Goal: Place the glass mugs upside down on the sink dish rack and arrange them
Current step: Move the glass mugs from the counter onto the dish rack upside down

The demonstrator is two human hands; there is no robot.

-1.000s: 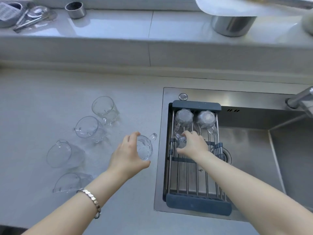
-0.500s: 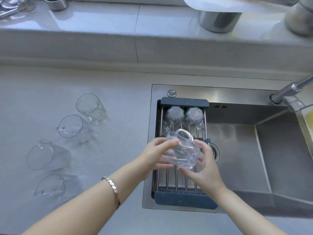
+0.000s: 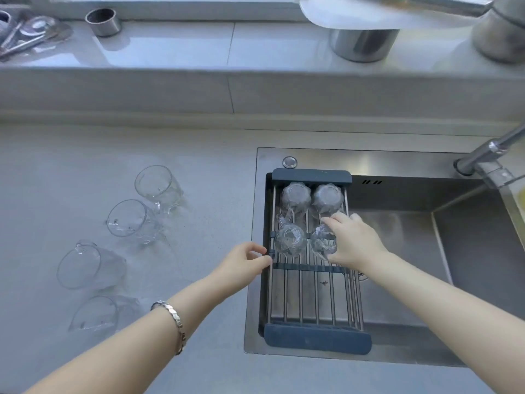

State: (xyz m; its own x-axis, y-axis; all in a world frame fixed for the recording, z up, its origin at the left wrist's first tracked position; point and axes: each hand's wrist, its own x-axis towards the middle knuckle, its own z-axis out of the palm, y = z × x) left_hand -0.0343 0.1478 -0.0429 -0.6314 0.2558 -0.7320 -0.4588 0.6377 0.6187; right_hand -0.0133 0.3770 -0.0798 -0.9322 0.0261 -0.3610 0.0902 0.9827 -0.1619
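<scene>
On the dish rack (image 3: 317, 341), right hand (image 3: 353, 241) half-hides a mug (image 3: 322, 242).

Four mugs inverted on the dish rack (image 3: 316, 339)

The right hand (image 3: 353, 241) wraps the near-right mug (image 3: 321, 243); the left hand (image 3: 244, 263), fingers loosely curled and holding nothing, hovers beside the rack's left rail; four mugs (image 3: 133, 220) lie on the tabletop (image 3: 199, 180).

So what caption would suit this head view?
Right hand sets a fourth glass mug upside down on the sink dish rack.
</scene>
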